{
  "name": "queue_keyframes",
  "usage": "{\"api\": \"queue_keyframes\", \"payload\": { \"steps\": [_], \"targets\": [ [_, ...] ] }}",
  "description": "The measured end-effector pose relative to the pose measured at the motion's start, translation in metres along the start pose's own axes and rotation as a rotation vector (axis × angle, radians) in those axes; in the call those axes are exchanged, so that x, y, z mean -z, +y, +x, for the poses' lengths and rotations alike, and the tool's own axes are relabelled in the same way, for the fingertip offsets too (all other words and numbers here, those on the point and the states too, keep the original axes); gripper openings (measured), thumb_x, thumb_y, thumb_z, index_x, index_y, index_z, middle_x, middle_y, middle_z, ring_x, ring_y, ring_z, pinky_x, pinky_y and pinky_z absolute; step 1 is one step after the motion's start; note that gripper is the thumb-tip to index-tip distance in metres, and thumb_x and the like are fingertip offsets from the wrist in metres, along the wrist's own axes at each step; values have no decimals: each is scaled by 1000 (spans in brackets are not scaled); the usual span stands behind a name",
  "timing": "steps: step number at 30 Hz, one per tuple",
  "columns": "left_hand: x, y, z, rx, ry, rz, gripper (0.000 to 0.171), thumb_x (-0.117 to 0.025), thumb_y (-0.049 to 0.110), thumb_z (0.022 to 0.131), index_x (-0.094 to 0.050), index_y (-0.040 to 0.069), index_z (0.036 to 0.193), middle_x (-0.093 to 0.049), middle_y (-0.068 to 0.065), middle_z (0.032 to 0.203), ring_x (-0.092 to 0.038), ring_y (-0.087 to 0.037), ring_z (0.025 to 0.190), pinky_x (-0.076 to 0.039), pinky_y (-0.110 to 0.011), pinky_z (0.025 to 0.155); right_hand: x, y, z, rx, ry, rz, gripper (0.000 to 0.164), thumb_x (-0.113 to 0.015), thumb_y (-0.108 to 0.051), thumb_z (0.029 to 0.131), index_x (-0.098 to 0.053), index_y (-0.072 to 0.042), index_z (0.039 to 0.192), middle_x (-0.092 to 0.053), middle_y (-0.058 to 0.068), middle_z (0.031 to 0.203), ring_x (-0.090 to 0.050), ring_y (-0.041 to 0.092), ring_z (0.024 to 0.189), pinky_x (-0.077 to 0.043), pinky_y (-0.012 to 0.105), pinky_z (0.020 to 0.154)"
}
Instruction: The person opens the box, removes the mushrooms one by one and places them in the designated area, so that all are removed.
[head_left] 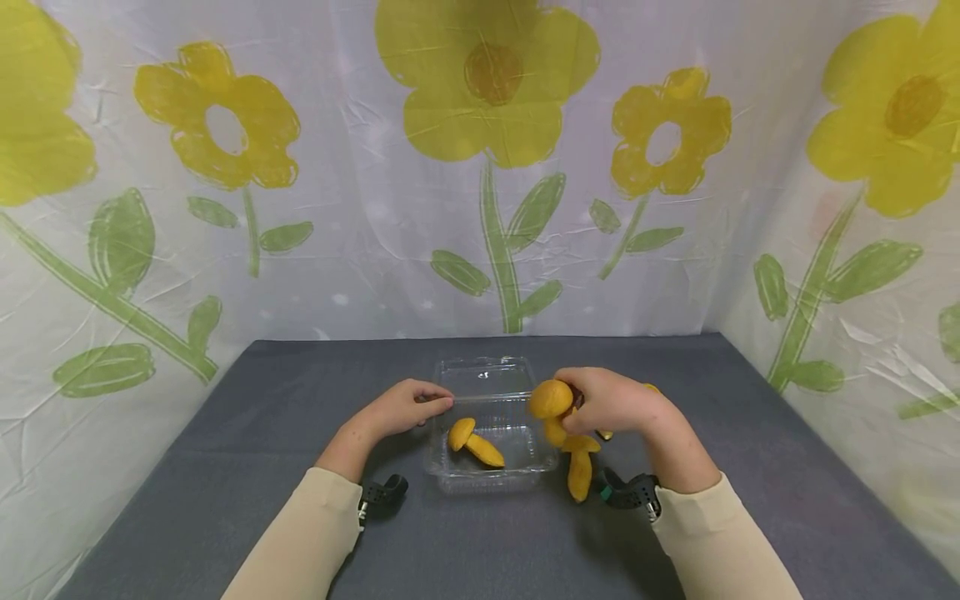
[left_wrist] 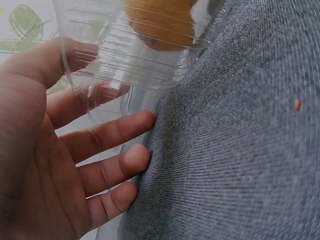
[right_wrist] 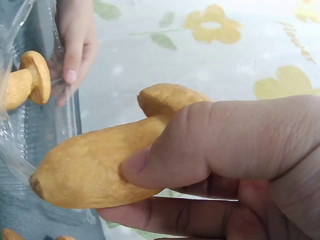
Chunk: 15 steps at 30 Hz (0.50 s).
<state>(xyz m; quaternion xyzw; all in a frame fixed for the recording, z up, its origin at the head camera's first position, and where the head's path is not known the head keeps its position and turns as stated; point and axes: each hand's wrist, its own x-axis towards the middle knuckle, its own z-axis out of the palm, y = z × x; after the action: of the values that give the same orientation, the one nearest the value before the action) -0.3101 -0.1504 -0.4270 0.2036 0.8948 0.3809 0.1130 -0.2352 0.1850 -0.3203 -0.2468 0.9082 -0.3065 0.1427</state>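
A clear plastic clamshell container lies with its lid folded back on the dark table. My left hand pinches its left rim between thumb and index finger, while the other fingers spread loosely outside the wall. Inside the container lies one orange-yellow mushroom. My right hand grips a second mushroom by its stem, thumb on one side and fingers underneath. In the head view that mushroom's cap is over the container's right rim.
Right of the container, another mushroom lies on the dark cloth. Parts of more mushrooms show beyond my right hand, mostly hidden by it. A white curtain printed with yellow flowers hangs behind the table and along its sides.
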Motion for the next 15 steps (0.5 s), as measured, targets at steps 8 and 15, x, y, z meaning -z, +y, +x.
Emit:
{"api": "queue_keyframes", "payload": {
  "steps": [8, 15],
  "targets": [
    [1, -3, 2, -19, 1, -6, 36, -63, 35, 105, -71, 13, 133, -68, -4, 128, -66, -16, 89, -55, -40, 79, 5, 1, -4, -39, -23, 41, 30, -70, 6, 79, -60, -3, 106, -60, 8, 93, -57, 22, 77, -50, 37, 69],
    [1, -1, 0, -23, 0, -8, 37, -63, 35, 105, -71, 13, 133, -68, -5, 129, -67, -16, 91, -55, -40, 80, 8, 6, -6, -86, -27, 11, 29, -72, 5, 80, -59, -5, 103, -60, 8, 92, -56, 23, 76, -48, 38, 68]
  ]
}}
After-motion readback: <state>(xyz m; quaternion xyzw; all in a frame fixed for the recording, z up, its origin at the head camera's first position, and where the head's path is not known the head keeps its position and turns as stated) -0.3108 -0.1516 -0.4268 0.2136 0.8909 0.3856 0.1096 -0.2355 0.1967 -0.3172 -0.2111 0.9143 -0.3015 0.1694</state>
